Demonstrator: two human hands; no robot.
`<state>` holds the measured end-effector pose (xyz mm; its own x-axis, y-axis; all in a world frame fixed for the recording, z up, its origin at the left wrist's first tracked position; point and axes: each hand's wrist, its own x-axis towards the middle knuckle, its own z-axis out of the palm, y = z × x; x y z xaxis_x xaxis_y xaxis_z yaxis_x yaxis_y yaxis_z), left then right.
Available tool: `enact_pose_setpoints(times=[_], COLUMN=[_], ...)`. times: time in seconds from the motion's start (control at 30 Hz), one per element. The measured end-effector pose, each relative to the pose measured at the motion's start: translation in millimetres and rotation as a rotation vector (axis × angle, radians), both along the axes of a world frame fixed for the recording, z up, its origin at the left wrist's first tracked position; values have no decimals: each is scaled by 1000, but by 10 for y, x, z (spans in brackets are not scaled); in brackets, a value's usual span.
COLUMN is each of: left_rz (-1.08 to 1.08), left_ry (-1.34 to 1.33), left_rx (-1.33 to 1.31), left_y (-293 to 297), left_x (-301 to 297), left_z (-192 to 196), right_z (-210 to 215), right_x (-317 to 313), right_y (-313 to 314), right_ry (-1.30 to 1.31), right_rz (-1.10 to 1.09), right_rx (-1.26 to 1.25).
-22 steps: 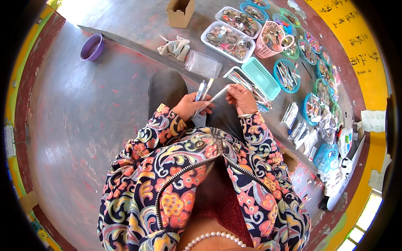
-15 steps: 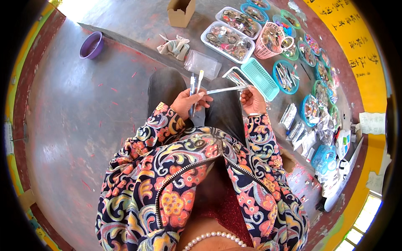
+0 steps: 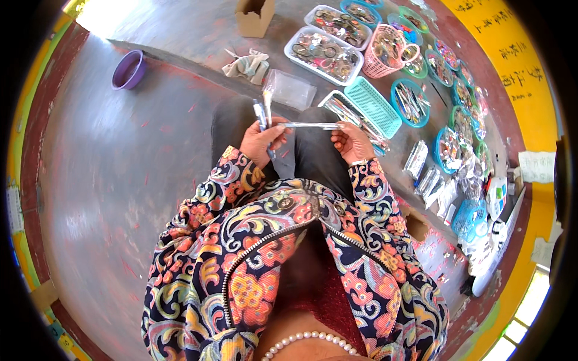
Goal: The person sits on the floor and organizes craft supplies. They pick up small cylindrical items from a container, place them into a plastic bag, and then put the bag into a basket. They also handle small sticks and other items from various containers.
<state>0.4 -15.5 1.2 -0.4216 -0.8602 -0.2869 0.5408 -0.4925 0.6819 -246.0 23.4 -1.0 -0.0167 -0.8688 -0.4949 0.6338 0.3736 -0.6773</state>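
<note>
In front of my knees, my left hand (image 3: 259, 143) is closed round a few slim pens (image 3: 261, 115) that stand up above its fingers. A long, thin, clear-and-white pen-like stick (image 3: 310, 126) runs level between my two hands. Its left end meets the fingers of my left hand. At its right end, my right hand (image 3: 354, 143) pinches it between thumb and fingertips, the other fingers curled. Just beyond my right knee, a white basket (image 3: 323, 101) holds more pens, partly covered by my right hand and by a turquoise basket (image 3: 368, 99) beside it.
Tubs of small goods fill the right side, among them a blue round basket of pens (image 3: 411, 103) and a pink basket (image 3: 382, 57). Wrapped packs (image 3: 415, 159) lie nearer. A clear plastic box (image 3: 290, 89), cloth (image 3: 248, 66), cardboard box (image 3: 254, 18) and purple basin (image 3: 129, 71) are farther off.
My right hand has moved left and slightly down, and the stick is now nearly level. My left hand has shifted a little left, the pens in it tilting left.
</note>
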Motion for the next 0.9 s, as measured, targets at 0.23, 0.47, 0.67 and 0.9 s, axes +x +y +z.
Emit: enact_pose_setpoints(times=[0.23, 0.47, 0.67, 0.9], left_rz=[-98, -99, -143, -154], left_ry=[-29, -116, -119, -118], left_rx=[-10, 42, 54, 61], left_y=[20, 14, 4, 14], left_x=[-24, 1, -49, -17], left_z=[7, -48, -86, -78], right_z=[-38, -499, -1236, -1562], right_x=[-371, -1555, -1906, -1607], right_y=[83, 333, 900, 997], right_ry=[138, 206, 372, 474], right_rz=[38, -610, -596, -600], right_rx=[-81, -39, 205, 405])
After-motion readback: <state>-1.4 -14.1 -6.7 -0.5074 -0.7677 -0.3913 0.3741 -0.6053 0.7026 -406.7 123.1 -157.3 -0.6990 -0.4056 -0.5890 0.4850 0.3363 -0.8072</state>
